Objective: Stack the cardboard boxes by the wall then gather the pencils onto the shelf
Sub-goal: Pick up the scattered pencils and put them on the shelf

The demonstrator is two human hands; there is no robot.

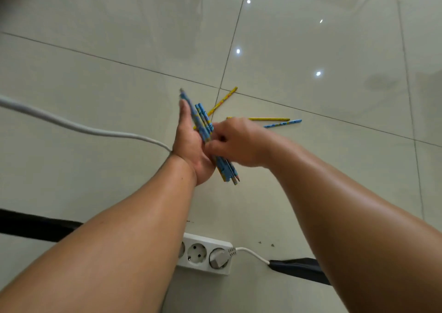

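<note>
A bundle of several blue patterned pencils (203, 121) lies across my left hand (190, 145), whose palm faces right with the thumb pointing up along them. My right hand (236, 143) meets it from the right, fingers curled round the same bundle near its middle. The sharpened tips stick out below both hands. Three more pencils lie on the tiled floor beyond: a yellow one (223, 100) pointing up-right, another yellow one (269, 119) and a blue one (283, 123) side by side. No cardboard boxes or shelf are in view.
A white power strip (203, 253) with one plug in it lies on the floor under my forearms. A white cable (79, 127) runs in from the left. Black cable covers (35, 224) cross the floor at lower left and lower right.
</note>
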